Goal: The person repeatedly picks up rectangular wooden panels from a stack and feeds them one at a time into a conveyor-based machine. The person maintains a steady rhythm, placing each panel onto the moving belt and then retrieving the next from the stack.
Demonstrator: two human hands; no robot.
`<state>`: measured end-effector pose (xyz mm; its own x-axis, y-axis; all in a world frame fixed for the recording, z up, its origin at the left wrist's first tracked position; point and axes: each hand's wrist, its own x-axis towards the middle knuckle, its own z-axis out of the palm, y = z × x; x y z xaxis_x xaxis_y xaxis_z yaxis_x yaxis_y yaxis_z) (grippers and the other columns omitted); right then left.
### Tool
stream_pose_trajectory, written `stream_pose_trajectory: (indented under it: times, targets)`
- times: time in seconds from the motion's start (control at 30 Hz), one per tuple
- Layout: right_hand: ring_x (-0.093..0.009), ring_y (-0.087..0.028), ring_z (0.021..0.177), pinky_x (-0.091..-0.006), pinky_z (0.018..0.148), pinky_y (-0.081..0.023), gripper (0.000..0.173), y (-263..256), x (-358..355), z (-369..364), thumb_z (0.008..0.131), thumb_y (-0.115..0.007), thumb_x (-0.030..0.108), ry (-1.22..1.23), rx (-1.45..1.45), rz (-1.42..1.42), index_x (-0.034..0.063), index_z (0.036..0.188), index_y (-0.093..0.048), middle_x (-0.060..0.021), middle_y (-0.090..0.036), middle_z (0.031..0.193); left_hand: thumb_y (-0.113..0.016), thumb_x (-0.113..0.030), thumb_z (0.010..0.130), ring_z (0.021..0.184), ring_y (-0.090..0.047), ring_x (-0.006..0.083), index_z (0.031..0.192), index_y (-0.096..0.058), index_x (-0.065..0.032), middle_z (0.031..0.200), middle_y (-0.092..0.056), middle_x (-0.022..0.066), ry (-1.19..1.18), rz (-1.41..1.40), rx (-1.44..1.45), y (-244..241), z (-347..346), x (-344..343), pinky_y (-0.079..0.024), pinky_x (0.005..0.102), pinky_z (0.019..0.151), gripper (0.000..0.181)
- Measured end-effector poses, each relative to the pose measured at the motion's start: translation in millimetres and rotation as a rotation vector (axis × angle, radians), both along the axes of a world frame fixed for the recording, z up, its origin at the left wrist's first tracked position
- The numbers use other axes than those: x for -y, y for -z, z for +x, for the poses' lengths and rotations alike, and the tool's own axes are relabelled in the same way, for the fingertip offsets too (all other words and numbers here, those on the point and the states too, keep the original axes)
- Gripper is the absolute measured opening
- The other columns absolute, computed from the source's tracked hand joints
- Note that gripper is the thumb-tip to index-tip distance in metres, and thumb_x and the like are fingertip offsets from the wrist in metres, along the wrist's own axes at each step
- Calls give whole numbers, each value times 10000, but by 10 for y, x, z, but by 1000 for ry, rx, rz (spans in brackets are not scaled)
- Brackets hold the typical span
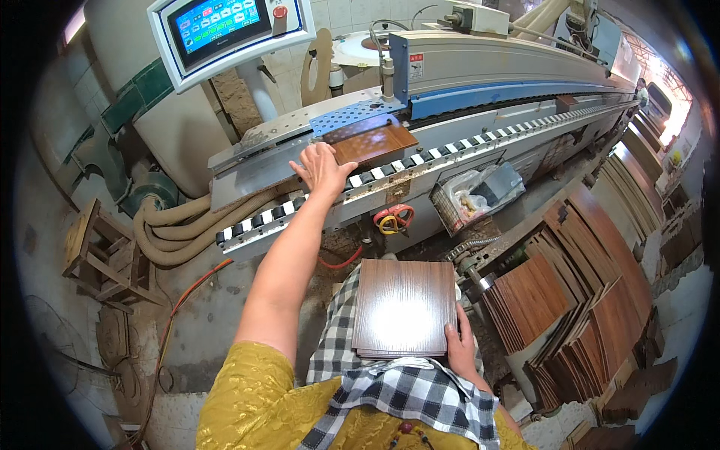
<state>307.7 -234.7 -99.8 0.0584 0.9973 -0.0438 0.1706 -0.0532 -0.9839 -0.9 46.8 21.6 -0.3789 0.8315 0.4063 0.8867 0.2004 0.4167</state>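
Observation:
My left hand point(323, 171) reaches out over the infeed of what looks like an edge banding machine. Its fingers are apart, at the near left end of a reddish-brown wood-grain panel point(377, 142); whether they press on it is hard to tell. That panel lies flat between the perforated blue guard point(354, 117) and a rail of black and white rollers point(368, 175). On my lap, over the checked apron point(337, 337), rests a short stack of dark wood-grain panels point(402, 304), glossy with reflected light. My right hand point(462, 343) grips the stack's right edge, thumb on top.
A lit touchscreen point(222, 22) with a red stop button point(280, 11) hangs upper left. Scissors point(394, 219) and a wire basket point(472, 194) hang on the machine's front. Stacked panels point(529, 298) stand at right. Dust hoses point(169, 242) and a wooden stool point(104, 253) are left.

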Motion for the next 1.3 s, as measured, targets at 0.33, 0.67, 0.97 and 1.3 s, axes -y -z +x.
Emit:
stream_pose_trajectory:
  times: [0.33, 0.67, 0.97, 1.3]
  targets:
    - [-263, -362, 1300, -336, 1077, -250, 511, 200, -26, 85, 966, -335, 283, 2, 68, -15, 13, 1400, -335, -171, -388, 1403, -710, -301, 765, 1057, -446, 313, 1024, -528, -61, 1046, -509, 133, 363, 350, -28, 136, 657, 325, -332, 423, 945, 398]
    - [-250, -449, 1205, -355, 1000, -357, 595, 35, 6, -45, 856, -611, 159, 27, -11, 27, 12, 1378, -365, -183, -470, 1311, -535, -323, 923, 775, -581, 195, 1093, -514, 13, 852, -599, 113, 366, -231, 865, 1302, 106, 2618, -478, 343, 747, 377]
    - [-235, -486, 1155, -335, 975, -378, 616, 3, -10, -67, 842, -633, 159, 36, -110, 38, 2, 1374, -365, -171, -497, 1276, -360, -372, 998, 517, -509, 78, 901, -501, -55, 690, -544, 16, 362, -278, 1209, 1017, 139, 2848, -427, 220, 462, 360]
    - [-237, -485, 1153, -337, 976, -375, 624, -55, 5, -70, 845, -618, 150, 18, -95, -2, -6, 1385, -346, -181, -491, 1281, -378, -336, 994, 549, -491, 80, 1012, -516, -49, 746, -548, 24, 290, 151, 1158, 157, -398, 1626, -405, 218, 466, 320]
